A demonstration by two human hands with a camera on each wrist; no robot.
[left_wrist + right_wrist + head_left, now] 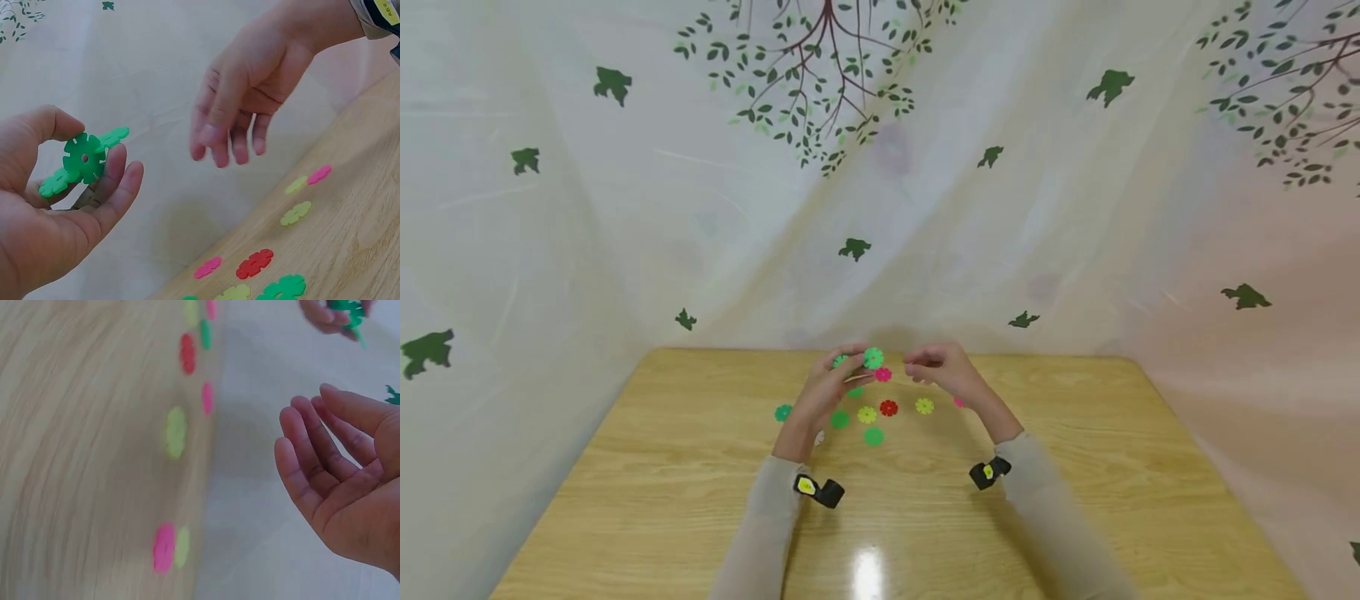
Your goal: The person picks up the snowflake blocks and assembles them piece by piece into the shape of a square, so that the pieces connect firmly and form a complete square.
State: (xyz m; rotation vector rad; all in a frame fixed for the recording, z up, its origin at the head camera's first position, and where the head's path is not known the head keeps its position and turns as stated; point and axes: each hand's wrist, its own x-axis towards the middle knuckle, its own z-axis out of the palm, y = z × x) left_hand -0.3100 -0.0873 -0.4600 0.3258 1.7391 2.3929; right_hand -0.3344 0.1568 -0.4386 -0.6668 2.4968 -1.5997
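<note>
My left hand (822,393) is raised over the far part of the table, pinching a joined set of green notched flower discs (76,152) between thumb and fingers. In the left wrist view, one disc faces the camera and others stick out on either side, linked at their slots. To its right hovers my right hand (953,372), apart from the left one, with its fingers loosely bent. The right wrist view shows nothing in that hand's palm (359,506). Below the hands lie a red disc (889,408), a pink disc (208,267) and a yellow disc (924,406).
More loose discs are scattered on the wooden table (700,500): a green disc (873,436), a teal disc (783,413), and a pink disc (164,547) beside a yellow one (182,547). Behind the table's far edge hangs a pale curtain (760,250) with printed leaves.
</note>
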